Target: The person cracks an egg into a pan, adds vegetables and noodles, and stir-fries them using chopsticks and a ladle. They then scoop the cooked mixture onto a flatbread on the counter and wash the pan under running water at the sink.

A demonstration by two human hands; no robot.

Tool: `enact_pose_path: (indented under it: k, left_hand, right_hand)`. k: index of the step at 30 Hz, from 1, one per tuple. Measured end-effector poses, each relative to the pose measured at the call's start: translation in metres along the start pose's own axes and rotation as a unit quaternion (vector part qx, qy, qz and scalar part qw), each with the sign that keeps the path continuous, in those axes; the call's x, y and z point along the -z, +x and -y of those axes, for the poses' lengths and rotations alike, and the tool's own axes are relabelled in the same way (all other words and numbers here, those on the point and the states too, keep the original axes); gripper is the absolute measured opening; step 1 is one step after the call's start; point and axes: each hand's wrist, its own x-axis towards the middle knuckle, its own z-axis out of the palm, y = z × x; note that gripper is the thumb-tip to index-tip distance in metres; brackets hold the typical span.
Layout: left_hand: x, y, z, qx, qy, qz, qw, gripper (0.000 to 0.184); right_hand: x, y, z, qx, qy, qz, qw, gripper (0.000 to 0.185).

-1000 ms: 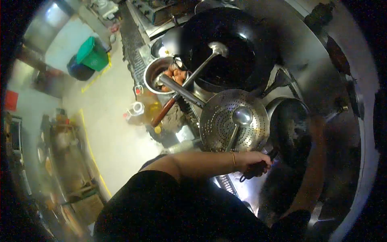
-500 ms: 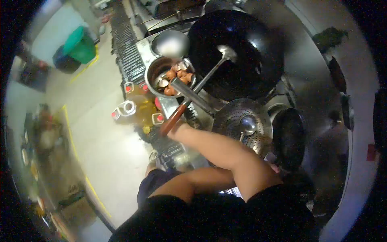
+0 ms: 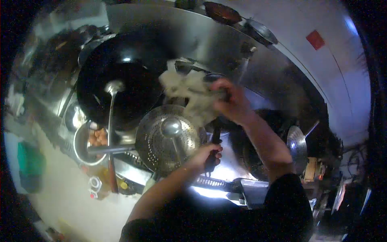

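My left hand (image 3: 206, 157) is wrapped round the black handle of a frying pan (image 3: 217, 131). The pan's body is mostly hidden behind the cloth and my right hand. Above and to the right, my right hand (image 3: 231, 101) grips a pale cloth (image 3: 185, 90), smeared by motion. Left of my left hand lies a round perforated strainer (image 3: 151, 147) with a small metal ladle (image 3: 172, 127) in it. A long-handled ladle (image 3: 115, 86) rests in a large black wok (image 3: 92, 76), its wooden handle hanging toward me.
A metal pot (image 3: 77, 149) of eggshells (image 3: 98, 138) stands left of the strainer. Below it, on the floor side, is a plastic oil jug (image 3: 95, 185). A green bin (image 3: 30, 159) is far left. To the right are a dark pan (image 3: 254, 153) and a shiny round metal piece (image 3: 296, 139).
The view has swung right. My right hand has left the long-handled ladle's wooden handle and now holds the cloth up by the pan. My left hand and the pan's handle now show.
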Motion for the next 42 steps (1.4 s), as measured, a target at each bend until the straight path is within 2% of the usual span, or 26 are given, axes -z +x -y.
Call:
enact_pose_path:
  k: [1, 2, 3, 4, 6, 7, 10, 12, 14, 15, 18, 21, 22, 24, 26, 27, 29, 30, 31, 33, 34, 36, 39, 41, 42]
  left_hand:
    - [-0.002, 0.000, 0.000, -0.001, 0.013, -0.012, 1.000, 0.018]
    - [-0.001, 0.000, -0.001, -0.004, 0.025, -0.024, 0.999, 0.020]
    - [0.004, 0.004, -0.004, 0.054, 0.057, -0.026, 0.997, 0.020]
    - [0.006, 0.005, -0.006, 0.057, 0.066, -0.030, 0.996, 0.019]
    - [0.001, -0.001, -0.008, 0.058, 0.078, -0.038, 0.994, 0.017]
    - [-0.017, -0.015, -0.013, 0.051, 0.055, -0.089, 0.993, 0.015]
    - [-0.013, -0.013, -0.012, 0.021, 0.035, -0.089, 0.995, 0.015]
    - [-0.018, -0.014, -0.022, 0.070, 0.045, -0.088, 0.993, 0.016]
    - [-0.009, -0.011, -0.018, 0.088, 0.081, -0.118, 0.986, 0.028]
    - [0.008, -0.003, -0.018, 0.095, 0.063, -0.036, 0.993, 0.029]
    - [-0.003, -0.002, -0.019, 0.085, 0.079, -0.122, 0.986, 0.027]
    - [0.012, 0.005, -0.017, 0.143, 0.098, -0.090, 0.981, 0.025]
    - [0.011, 0.005, -0.017, 0.129, 0.113, -0.100, 0.980, 0.024]
    - [0.005, 0.002, -0.014, 0.104, 0.143, -0.122, 0.977, 0.022]
    - [-0.007, -0.005, -0.015, 0.066, 0.072, -0.088, 0.991, 0.030]
    - [-0.010, -0.007, -0.016, 0.048, 0.036, -0.067, 0.996, 0.034]
    - [-0.003, -0.006, -0.011, 0.035, 0.075, -0.098, 0.992, 0.043]
    - [-0.002, -0.005, -0.007, 0.034, 0.095, -0.108, 0.989, 0.047]
    - [-0.003, -0.006, -0.006, 0.025, 0.089, -0.106, 0.990, 0.046]
    - [-0.006, -0.008, -0.006, 0.007, 0.077, -0.106, 0.991, 0.045]
    - [-0.005, -0.008, -0.008, 0.022, 0.088, -0.100, 0.991, 0.046]
    - [0.001, -0.008, -0.012, 0.049, 0.110, -0.090, 0.989, 0.048]
    - [0.012, -0.003, -0.010, 0.062, 0.061, -0.044, 0.995, 0.049]
    - [0.007, -0.004, -0.011, 0.056, 0.048, -0.029, 0.997, 0.049]
    - [0.003, -0.006, -0.012, 0.051, 0.041, -0.024, 0.998, 0.049]
  right_hand:
    - [0.020, -0.010, -0.012, -0.134, -0.044, -0.026, 0.990, 0.041]
    - [0.031, -0.015, -0.026, -0.138, -0.125, -0.021, 0.982, 0.041]
    - [0.039, -0.020, -0.045, -0.142, -0.204, -0.017, 0.968, 0.042]
    - [0.047, -0.024, -0.067, -0.146, -0.284, -0.011, 0.948, 0.042]
    - [0.053, -0.037, -0.136, -0.118, -0.237, 0.102, 0.959, 0.041]
    - [0.049, -0.041, -0.168, -0.112, -0.243, 0.148, 0.952, 0.041]
    - [0.026, -0.045, -0.244, -0.125, -0.321, 0.258, 0.902, 0.043]
    - [0.012, -0.039, -0.261, -0.132, -0.318, 0.325, 0.881, 0.044]
    - [0.004, -0.033, -0.268, -0.136, -0.228, 0.392, 0.881, 0.045]
    - [-0.002, -0.032, -0.260, -0.133, -0.166, 0.404, 0.890, 0.046]
    - [-0.037, -0.035, -0.236, -0.060, -0.024, 0.294, 0.954, 0.039]
    - [-0.043, 0.007, -0.216, -0.056, -0.008, 0.162, 0.985, 0.035]
    - [-0.047, 0.019, -0.227, -0.052, -0.121, 0.135, 0.982, 0.031]
    - [-0.047, 0.031, -0.257, -0.033, -0.337, 0.052, 0.940, 0.019]
    - [-0.018, 0.026, -0.294, -0.039, -0.519, 0.059, 0.852, 0.024]
    - [-0.005, 0.013, -0.305, 0.025, -0.585, -0.016, 0.810, 0.027]
    - [0.018, -0.010, -0.316, -0.157, -0.526, 0.104, 0.829, 0.034]
    - [0.034, -0.030, -0.315, -0.158, -0.501, 0.158, 0.836, 0.036]
    - [0.045, -0.042, -0.312, -0.179, -0.480, 0.254, 0.820, 0.038]
    - [0.054, -0.056, -0.306, -0.211, -0.392, 0.485, 0.752, 0.040]
    - [0.052, -0.062, -0.303, -0.207, -0.334, 0.565, 0.726, 0.042]
    - [0.041, -0.068, -0.288, -0.174, -0.210, 0.623, 0.734, 0.045]
    - [-0.002, -0.061, -0.260, -0.080, -0.050, 0.508, 0.856, 0.049]
    - [-0.029, -0.031, -0.231, -0.129, 0.084, 0.334, 0.930, 0.048]
    - [-0.037, -0.011, -0.217, -0.157, 0.088, 0.253, 0.951, 0.043]
